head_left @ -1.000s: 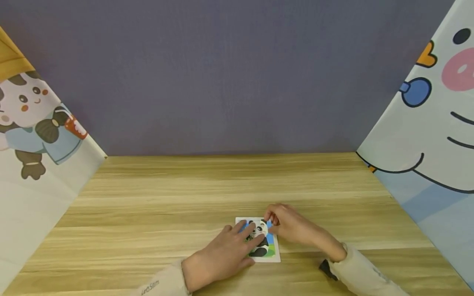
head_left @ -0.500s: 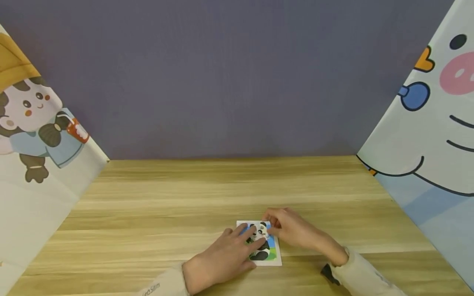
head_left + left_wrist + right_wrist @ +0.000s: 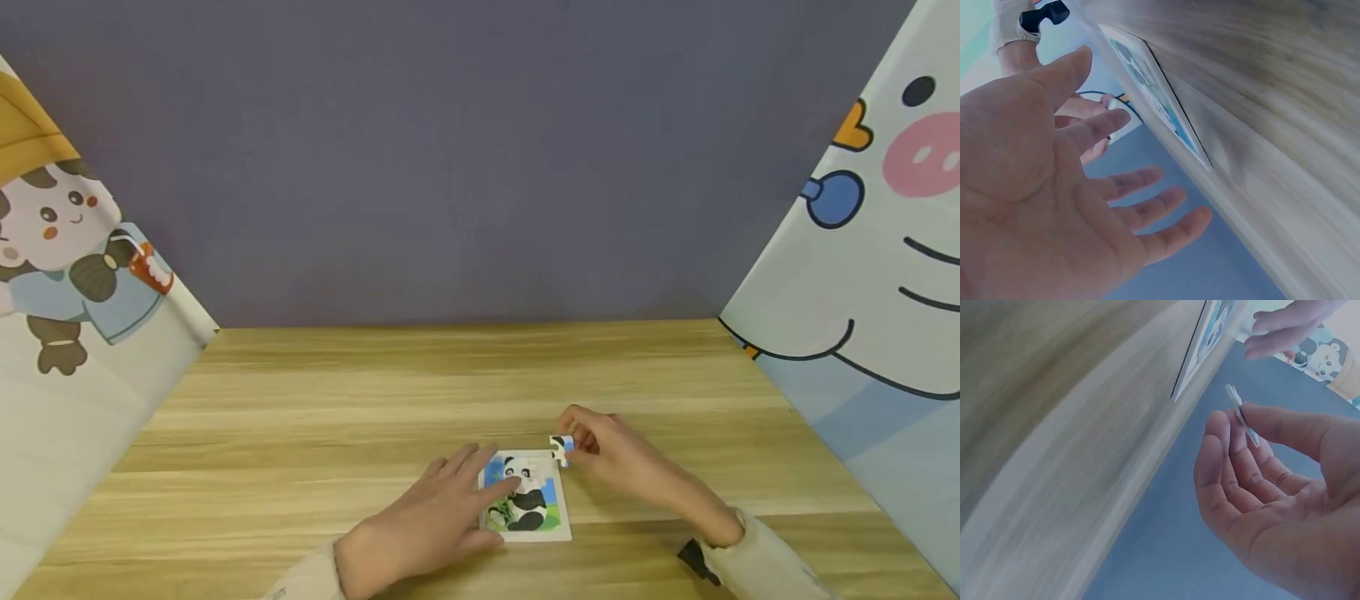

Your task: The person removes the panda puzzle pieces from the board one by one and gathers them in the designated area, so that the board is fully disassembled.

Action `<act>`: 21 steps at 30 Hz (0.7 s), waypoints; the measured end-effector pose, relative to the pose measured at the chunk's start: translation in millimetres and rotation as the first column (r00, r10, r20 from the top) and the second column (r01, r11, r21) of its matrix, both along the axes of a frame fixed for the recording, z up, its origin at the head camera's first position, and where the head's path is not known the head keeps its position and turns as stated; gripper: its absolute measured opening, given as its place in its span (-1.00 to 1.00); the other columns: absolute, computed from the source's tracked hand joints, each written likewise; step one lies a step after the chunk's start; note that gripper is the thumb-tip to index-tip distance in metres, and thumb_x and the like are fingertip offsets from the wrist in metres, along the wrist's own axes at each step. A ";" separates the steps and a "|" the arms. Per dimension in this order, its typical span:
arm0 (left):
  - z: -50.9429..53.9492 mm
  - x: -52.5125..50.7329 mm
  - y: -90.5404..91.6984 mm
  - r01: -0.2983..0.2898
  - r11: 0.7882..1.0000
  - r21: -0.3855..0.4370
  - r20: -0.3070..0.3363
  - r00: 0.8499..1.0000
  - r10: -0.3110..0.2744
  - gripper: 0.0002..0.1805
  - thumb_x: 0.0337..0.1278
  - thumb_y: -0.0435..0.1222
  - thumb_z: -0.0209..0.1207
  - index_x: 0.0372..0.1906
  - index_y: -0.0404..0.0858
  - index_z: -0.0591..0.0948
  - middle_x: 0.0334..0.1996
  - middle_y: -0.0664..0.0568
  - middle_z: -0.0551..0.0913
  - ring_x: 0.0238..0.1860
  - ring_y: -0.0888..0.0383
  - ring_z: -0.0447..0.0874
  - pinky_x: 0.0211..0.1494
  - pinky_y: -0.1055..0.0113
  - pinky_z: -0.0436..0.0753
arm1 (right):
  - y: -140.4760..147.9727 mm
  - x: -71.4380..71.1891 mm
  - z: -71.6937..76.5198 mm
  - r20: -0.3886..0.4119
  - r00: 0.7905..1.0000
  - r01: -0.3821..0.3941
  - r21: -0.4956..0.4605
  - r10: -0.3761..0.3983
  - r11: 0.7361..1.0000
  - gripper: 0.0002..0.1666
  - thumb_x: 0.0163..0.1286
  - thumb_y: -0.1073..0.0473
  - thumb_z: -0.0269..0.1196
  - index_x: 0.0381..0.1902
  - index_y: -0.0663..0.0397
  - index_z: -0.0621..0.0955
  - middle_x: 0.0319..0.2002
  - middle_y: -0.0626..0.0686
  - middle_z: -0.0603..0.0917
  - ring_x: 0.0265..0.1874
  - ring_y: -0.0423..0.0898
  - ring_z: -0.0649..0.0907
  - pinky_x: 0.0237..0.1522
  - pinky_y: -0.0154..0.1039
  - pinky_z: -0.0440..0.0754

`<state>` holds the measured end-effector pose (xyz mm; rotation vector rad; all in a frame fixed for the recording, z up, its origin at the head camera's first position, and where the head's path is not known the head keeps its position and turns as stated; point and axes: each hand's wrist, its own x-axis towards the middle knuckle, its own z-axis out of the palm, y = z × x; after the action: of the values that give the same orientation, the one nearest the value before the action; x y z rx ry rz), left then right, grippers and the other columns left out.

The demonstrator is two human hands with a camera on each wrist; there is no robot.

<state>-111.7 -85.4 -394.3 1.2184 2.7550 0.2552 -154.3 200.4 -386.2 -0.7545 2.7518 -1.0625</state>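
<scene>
A square panda puzzle (image 3: 528,507) with a white border lies flat on the wooden table, its upper right corner a pale bare spot. My right hand (image 3: 626,458) pinches a small puzzle piece (image 3: 561,450) between thumb and fingers, just off that corner. In the right wrist view the piece (image 3: 1243,417) is seen edge-on, raised off the table. My left hand (image 3: 423,517) is spread with its fingers over the puzzle's left side; in the left wrist view its fingers are apart and the palm (image 3: 1041,187) holds nothing, beside the puzzle (image 3: 1154,87).
The wooden table (image 3: 300,417) reaches back to a grey-purple panel (image 3: 465,167). Printed cartoon panels stand at the left (image 3: 135,350) and the right (image 3: 885,333). A black object (image 3: 697,560) is at the right sleeve's cuff.
My right hand has moved away from the puzzle's upper right corner, to the right, with the piece now showing in its fingers. The left hand has shifted left, uncovering more of the panda.
</scene>
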 end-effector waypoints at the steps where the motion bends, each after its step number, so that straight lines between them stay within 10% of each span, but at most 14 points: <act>1: 0.1 0.0 -1.6 0.004 1.000 -0.003 0.003 1.000 -0.004 -0.30 0.33 0.23 0.03 0.52 0.20 0.24 0.56 -0.11 0.06 0.51 -0.19 0.08 0.33 -0.24 0.35 | 1.9 0.3 1.0 -0.002 1.000 0.003 -0.001 -0.003 1.000 -0.71 0.33 0.36 0.31 -0.05 -0.03 0.56 -0.34 -0.10 0.63 -0.32 -0.22 0.61 -0.29 -0.29 0.62; 21: -15.1 0.0 -6.6 0.046 0.999 -0.015 -0.091 0.995 -0.048 -0.37 0.39 0.07 0.10 0.50 0.12 0.32 0.50 -0.17 0.23 0.48 -0.17 0.19 0.27 -0.13 0.47 | 60.4 -4.1 23.0 -0.106 0.989 0.107 0.012 -0.105 0.994 -0.69 0.29 0.35 0.36 -0.06 -0.04 0.59 -0.41 -0.10 0.65 -0.43 -0.18 0.65 -0.39 -0.29 0.60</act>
<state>-111.7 -92.1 -409.4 1.3221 2.7957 0.1817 -158.3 260.8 -363.2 -0.6878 2.9166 -1.0448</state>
